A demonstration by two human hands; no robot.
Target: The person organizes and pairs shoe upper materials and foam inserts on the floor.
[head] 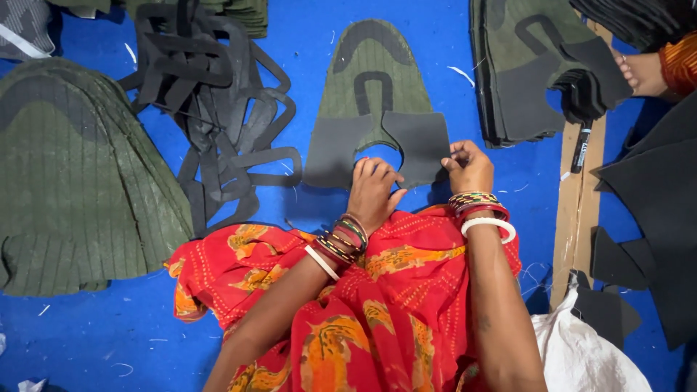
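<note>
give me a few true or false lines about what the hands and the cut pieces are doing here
1. Both hands rest on the near edge of the green and grey shoe upper. True: the left hand and the right hand both touch it.
2. The shoe upper lies on a blue surface. True.
3. The black marker is held in the right hand. False: it lies on the wooden board, apart from both hands.
4. The stack of green panels sits to the right of the hands. False: it sits to their left.
5. The tangle of black cut-outs lies on the red cloth. False: it lies on the blue surface.
</note>
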